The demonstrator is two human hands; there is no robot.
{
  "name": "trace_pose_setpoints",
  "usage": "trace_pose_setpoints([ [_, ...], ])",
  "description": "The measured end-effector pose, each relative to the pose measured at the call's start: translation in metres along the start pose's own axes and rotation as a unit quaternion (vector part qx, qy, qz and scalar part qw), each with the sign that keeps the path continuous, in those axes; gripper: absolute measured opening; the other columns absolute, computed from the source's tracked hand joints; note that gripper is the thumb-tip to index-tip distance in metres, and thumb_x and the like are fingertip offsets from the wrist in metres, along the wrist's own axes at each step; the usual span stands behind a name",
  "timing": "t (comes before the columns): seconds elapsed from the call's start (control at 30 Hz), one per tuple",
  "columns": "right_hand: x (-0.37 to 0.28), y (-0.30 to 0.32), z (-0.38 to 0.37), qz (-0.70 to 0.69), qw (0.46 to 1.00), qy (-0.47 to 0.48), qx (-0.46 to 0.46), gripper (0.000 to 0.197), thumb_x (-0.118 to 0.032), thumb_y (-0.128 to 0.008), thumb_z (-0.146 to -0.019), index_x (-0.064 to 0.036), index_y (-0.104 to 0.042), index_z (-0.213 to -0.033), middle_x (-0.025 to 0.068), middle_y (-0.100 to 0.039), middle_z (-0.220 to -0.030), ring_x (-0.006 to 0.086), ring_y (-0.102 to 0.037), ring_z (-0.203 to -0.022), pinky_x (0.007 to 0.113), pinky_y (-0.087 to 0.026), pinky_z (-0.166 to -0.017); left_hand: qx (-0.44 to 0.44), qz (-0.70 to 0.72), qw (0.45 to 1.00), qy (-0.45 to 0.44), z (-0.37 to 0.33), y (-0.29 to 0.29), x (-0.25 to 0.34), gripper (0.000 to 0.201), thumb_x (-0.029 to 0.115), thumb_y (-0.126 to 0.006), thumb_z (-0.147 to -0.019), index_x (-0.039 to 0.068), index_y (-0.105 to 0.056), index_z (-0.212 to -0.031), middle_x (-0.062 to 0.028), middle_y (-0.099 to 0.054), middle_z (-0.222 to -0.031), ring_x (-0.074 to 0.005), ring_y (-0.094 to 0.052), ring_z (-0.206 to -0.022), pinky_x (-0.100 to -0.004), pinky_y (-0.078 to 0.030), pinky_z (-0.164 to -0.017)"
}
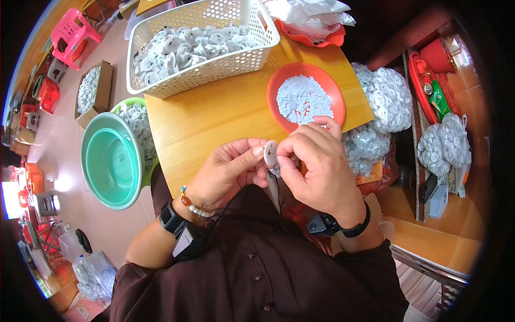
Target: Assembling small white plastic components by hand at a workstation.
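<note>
My left hand [228, 169] pinches a small round white disc [270, 153] between thumb and fingers, its face turned toward the right. A dark slot or mark shows near the disc's middle. Close against that face, my right hand [319, 161] has its thumb and forefinger pressed together; whatever they pinch is too small to make out. Both hands are over the near edge of the wooden table [214, 121]. Just beyond the right hand is a red bowl [339, 102] of tiny pale flat pieces [300, 96].
A white perforated basket [214, 68] full of white discs [174, 45] stands at the table's back. Left of the table are nested green basins [86, 161] and a cardboard box [104, 88] of white pieces. Bags of discs [389, 102] crowd the right side.
</note>
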State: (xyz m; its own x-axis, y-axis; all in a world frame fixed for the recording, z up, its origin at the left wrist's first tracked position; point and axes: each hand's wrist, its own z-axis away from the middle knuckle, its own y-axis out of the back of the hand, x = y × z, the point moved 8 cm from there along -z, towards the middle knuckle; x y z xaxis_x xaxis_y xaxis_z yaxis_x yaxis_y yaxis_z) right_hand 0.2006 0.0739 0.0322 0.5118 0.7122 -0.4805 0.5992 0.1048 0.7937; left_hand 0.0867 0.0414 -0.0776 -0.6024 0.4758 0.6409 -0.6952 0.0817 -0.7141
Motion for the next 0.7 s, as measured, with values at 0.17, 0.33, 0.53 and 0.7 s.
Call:
trace_pose_setpoints([
  [0.17, 0.000, -0.003, 0.000, 0.002, 1.000, -0.002, 0.008, 0.012, -0.009, -0.068, -0.081, -0.0095, -0.057, -0.086, 0.0042, -0.059, -0.078, 0.0244, -0.060, -0.078, 0.043, -0.036, -0.091, 0.004, -0.030, 1.000, -0.005, 0.000, 0.000, 0.006, 0.031, 0.023, -0.059, -0.099, 0.000, -0.059, -0.119, -0.0068, -0.066, -0.099, -0.0135, -0.063, -0.076, -0.0285, -0.055, -0.072],
  [0.33, 0.010, 0.007, 0.009, -0.030, 0.996, -0.050, 0.062, 0.021, -0.014, -0.070, -0.082, -0.0088, -0.060, -0.100, 0.0040, -0.064, -0.089, 0.0242, -0.062, -0.086, 0.042, -0.036, -0.092, 0.106, -0.135, 0.971, -0.163, -0.012, 0.008, 0.087, 0.028, 0.019, -0.058, -0.100, 0.002, -0.060, -0.122, -0.0060, -0.066, -0.100, -0.0110, -0.061, -0.076, -0.0259, -0.054, -0.069],
  [0.53, 0.016, 0.017, 0.035, -0.042, 0.986, -0.114, 0.113, 0.018, -0.014, -0.069, -0.084, -0.0101, -0.061, -0.099, 0.0020, -0.064, -0.088, 0.0207, -0.063, -0.086, 0.041, -0.036, -0.092, 0.304, -0.578, 0.597, -0.467, 0.016, -0.018, 0.208, 0.043, 0.012, -0.066, -0.093, -0.002, -0.055, -0.132, -0.0060, -0.067, -0.109, -0.0134, -0.061, -0.096, -0.0262, -0.051, -0.081],
  [0.7, 0.043, 0.001, 0.073, -0.052, 0.978, -0.167, 0.115, 0.013, -0.014, -0.069, -0.084, -0.0114, -0.061, -0.093, -0.0001, -0.064, -0.086, 0.0195, -0.063, -0.085, 0.041, -0.038, -0.090, -0.071, -0.517, 0.766, -0.376, 0.153, -0.053, 0.155, 0.025, 0.000, -0.056, -0.091, -0.002, -0.062, -0.115, -0.0125, -0.064, -0.117, -0.0236, -0.061, -0.108, -0.0334, -0.050, -0.094],
])
